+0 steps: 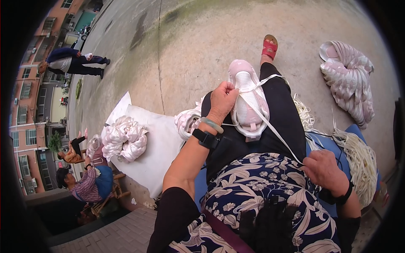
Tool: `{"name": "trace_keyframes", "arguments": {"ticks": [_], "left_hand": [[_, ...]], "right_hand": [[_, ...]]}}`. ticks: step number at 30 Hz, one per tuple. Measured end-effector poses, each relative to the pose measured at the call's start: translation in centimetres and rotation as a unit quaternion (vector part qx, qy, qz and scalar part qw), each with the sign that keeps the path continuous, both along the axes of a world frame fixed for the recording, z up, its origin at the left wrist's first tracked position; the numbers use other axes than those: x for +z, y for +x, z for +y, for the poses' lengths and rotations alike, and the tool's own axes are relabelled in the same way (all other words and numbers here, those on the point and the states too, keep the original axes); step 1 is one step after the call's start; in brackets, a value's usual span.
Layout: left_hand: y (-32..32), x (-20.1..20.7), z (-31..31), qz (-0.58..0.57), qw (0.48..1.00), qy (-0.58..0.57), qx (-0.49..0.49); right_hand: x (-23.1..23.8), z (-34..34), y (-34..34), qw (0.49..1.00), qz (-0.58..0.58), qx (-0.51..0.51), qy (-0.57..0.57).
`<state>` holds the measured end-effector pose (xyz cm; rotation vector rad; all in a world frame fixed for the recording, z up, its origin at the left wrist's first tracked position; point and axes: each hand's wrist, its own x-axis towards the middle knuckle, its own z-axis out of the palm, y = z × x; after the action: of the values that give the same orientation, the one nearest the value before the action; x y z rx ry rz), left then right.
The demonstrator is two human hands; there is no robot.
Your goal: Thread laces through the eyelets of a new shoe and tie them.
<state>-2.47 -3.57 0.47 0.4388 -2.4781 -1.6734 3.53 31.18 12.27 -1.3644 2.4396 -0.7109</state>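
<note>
Across the lap (287, 114), in the head view, the left hand (223, 100) has its fingers curled closed, pinching the lace (252, 104) at the shoe's left side. Beyond the lap's near right corner, the right hand (324, 170) is closed on the lace's taut strand. The shoe (244, 111) lies toe outward, touching the left hand, well apart from the right.

Pale concrete ground (202, 33), stained green in places, fills 12 o'clock, with a dark seam (159, 63) crossing it at 11. At 10 o'clock a person in dark trousers (78, 65) stands, and a car (79, 43) shows beyond. Brick-coloured buildings (27, 105) with barred windows line 9 o'clock, a green tree (55, 141) against them. Toward 8, a person in a striped top (86, 183) sits by a wooden chair (120, 193), near a white sheet (162, 145).
</note>
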Motion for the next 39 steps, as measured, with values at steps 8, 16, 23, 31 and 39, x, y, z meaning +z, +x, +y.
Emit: {"name": "trace_keyframes", "arguments": {"ticks": [8, 16, 23, 31, 39], "left_hand": [[0.0, 2.3, 2.2, 0.047, 0.959, -0.278, -0.038], [-1.1, 1.2, 2.6, 0.090, 0.930, -0.349, -0.074], [-1.9, 0.5, 1.7, 0.038, 0.975, -0.186, -0.111], [-1.9, 0.3, 2.0, 0.045, 0.974, -0.187, -0.115], [-1.7, 0.8, 3.4, 0.001, 0.969, -0.234, -0.080]], "right_hand": [[-7.1, -8.6, -7.6, 0.969, -0.076, -0.166, -0.168], [-10.3, -14.7, -11.7, 0.980, -0.095, -0.141, -0.102], [-10.1, -14.8, -12.3, 0.973, -0.171, -0.151, -0.041], [-9.9, -15.7, -11.2, 0.979, -0.099, -0.171, -0.047], [-11.2, -15.7, -10.5, 0.974, -0.044, -0.195, -0.104]]}}
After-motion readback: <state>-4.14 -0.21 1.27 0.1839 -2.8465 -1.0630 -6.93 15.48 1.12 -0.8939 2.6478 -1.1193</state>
